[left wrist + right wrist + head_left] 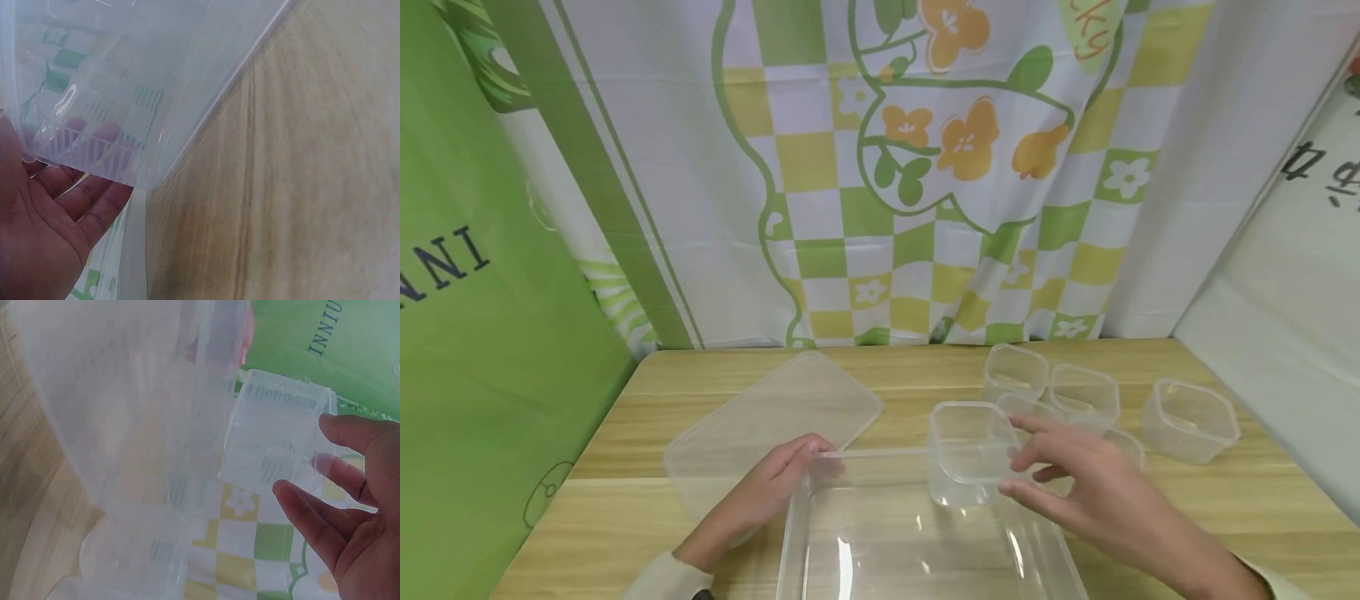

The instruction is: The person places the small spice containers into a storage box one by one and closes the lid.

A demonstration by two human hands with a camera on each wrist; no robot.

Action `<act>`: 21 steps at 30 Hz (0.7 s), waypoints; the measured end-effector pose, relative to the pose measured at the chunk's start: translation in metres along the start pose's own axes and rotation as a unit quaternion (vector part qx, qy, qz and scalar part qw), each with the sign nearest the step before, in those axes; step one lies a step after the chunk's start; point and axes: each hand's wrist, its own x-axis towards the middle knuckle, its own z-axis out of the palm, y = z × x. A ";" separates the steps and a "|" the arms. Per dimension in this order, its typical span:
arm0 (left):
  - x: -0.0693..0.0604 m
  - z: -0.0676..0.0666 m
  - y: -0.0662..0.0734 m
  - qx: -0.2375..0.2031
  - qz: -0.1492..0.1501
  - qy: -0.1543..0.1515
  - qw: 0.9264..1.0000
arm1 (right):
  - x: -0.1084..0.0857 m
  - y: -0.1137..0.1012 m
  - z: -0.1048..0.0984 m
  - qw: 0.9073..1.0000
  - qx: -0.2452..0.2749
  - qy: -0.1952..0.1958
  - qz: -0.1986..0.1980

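A large clear plastic box (1052, 550) stands at the table's front, also seen in the left wrist view as a see-through wall (162, 94). My left hand (782, 475) grips its far left corner, thumb at the rim and fingers behind the wall. With my right hand (1082, 483) I hold a small clear square container (966, 442) by its right side, over the box's far edge. One fingertip (322, 464) shows through the small container's plastic (269, 431) in the right wrist view; thumb and another finger lie along its near side.
A large translucent lid (775, 408) lies flat behind the box on the left. Several small clear containers sit at the back right, among them one at the back (1015, 371), one beside it (1084, 396) and one farthest right (1191, 421). A patterned curtain (925, 250) hangs behind the table.
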 end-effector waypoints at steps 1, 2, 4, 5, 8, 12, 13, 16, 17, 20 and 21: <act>0.000 0.000 0.000 -0.002 -0.002 0.000 1.000 | 0.001 -0.001 0.002 1.000 0.002 -0.006 0.003; 0.000 0.000 0.000 -0.004 -0.004 -0.001 1.000 | 0.003 -0.002 0.003 1.000 0.004 -0.011 0.006; 0.000 0.000 0.001 -0.004 -0.005 -0.001 1.000 | 0.005 -0.005 0.006 1.000 0.005 -0.019 0.007; 0.000 0.000 0.001 -0.005 -0.006 -0.001 1.000 | 0.007 -0.006 0.008 1.000 0.006 -0.021 0.004; 0.000 0.000 0.001 -0.008 -0.006 -0.002 1.000 | 0.010 -0.009 0.011 1.000 0.008 -0.024 -0.003; -0.001 0.001 0.001 -0.010 -0.004 -0.003 1.000 | 0.014 -0.014 0.015 0.999 0.009 -0.031 0.004; -0.001 0.001 0.001 -0.010 -0.004 -0.003 1.000 | 0.014 -0.015 0.016 0.999 0.009 -0.035 0.009; 0.000 0.001 0.001 -0.004 -0.005 0.000 1.000 | 0.018 -0.021 0.020 0.999 0.007 -0.041 0.017; 0.000 0.001 0.001 -0.003 -0.006 0.001 1.000 | 0.019 -0.022 0.021 0.999 0.005 -0.043 0.017; 0.000 0.001 0.001 0.001 -0.006 0.003 1.000 | 0.023 -0.027 0.024 0.999 0.000 -0.045 0.011; 0.000 0.001 0.001 0.000 -0.006 0.003 1.000 | 0.025 -0.028 0.025 0.999 -0.002 -0.049 0.012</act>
